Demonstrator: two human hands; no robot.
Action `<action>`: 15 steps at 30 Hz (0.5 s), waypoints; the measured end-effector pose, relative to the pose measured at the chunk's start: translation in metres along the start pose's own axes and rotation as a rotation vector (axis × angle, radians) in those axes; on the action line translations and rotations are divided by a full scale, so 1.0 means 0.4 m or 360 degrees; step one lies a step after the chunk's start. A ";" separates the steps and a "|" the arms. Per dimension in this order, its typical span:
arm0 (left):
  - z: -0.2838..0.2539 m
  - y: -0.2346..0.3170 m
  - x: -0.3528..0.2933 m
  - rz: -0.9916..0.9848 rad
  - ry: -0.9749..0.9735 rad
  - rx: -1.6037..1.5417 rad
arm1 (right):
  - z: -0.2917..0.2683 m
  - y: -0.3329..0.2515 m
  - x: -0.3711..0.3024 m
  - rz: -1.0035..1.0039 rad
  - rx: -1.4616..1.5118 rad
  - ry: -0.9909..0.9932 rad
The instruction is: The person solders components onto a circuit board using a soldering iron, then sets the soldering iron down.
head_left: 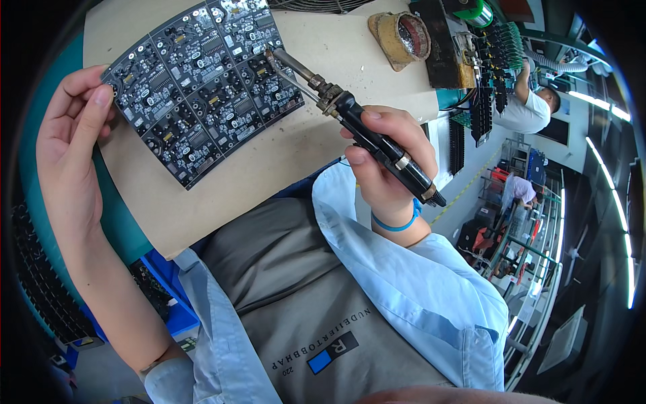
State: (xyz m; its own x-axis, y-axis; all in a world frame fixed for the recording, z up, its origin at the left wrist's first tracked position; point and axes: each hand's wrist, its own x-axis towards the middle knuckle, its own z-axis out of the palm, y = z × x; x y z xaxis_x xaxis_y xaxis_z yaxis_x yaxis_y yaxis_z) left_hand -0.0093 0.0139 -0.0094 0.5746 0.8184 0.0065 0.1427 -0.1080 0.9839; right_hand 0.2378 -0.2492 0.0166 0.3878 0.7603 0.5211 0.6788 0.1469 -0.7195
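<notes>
My left hand (pixel 74 138) pinches the left corner of a black circuit board panel (pixel 202 87) between thumb and fingers. The panel carries several repeated sections of small parts. It lies tilted over brown paper (pixel 289 155). My right hand (pixel 393 155) is wrapped round the black handle of a soldering iron (pixel 377 138), which has a thin metal tube running beside its barrel. The iron's tip is at the panel's upper right part; whether it touches a joint is too small to tell.
A round, crusted tin (pixel 407 37) on a wooden base stands at the back right, beside a dark block (pixel 441 47). A green solder spool (pixel 479 13) and racks of green boards (pixel 501 54) are farther right. Blue bins (pixel 168 289) sit at lower left. Another person (pixel 531 104) works beyond.
</notes>
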 end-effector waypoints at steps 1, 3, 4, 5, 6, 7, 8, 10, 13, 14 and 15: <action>0.000 0.000 0.000 0.0005 0.0001 0.0004 | 0.000 -0.001 0.000 0.0005 0.0003 0.0002; -0.001 0.001 0.000 0.0009 0.0001 0.0006 | 0.001 -0.001 0.001 0.0010 0.0006 0.0006; -0.001 0.001 0.000 0.0011 0.0003 0.0007 | 0.000 -0.001 0.000 0.0002 -0.0003 0.0004; -0.001 0.001 0.000 0.0011 0.0003 0.0007 | 0.000 0.000 -0.001 -0.0006 -0.0012 0.0003; -0.001 0.001 0.000 0.0012 0.0002 0.0003 | 0.000 0.001 -0.002 -0.0006 -0.0011 0.0003; -0.001 0.000 0.000 0.0012 -0.0001 -0.0002 | 0.000 0.002 -0.004 0.0004 -0.0001 0.0008; 0.000 0.001 0.000 0.0012 -0.0001 -0.0002 | 0.000 0.002 -0.005 0.0015 0.0009 0.0013; 0.001 0.003 0.000 0.0007 0.0004 0.0002 | 0.000 0.004 -0.004 0.0010 0.0015 0.0012; 0.000 0.003 -0.001 0.0007 0.0002 0.0012 | 0.000 0.003 -0.002 0.0010 0.0019 0.0007; 0.001 0.002 -0.001 0.0007 0.0002 0.0013 | 0.000 0.002 -0.002 0.0016 0.0018 0.0005; 0.001 0.002 -0.001 0.0006 0.0002 0.0008 | 0.001 0.003 -0.003 0.0016 0.0018 0.0005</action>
State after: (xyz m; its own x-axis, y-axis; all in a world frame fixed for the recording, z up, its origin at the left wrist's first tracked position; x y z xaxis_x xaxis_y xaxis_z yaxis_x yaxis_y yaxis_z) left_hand -0.0091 0.0132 -0.0087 0.5740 0.8188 0.0104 0.1444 -0.1137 0.9830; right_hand 0.2379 -0.2495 0.0150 0.3963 0.7600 0.5151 0.6676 0.1466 -0.7300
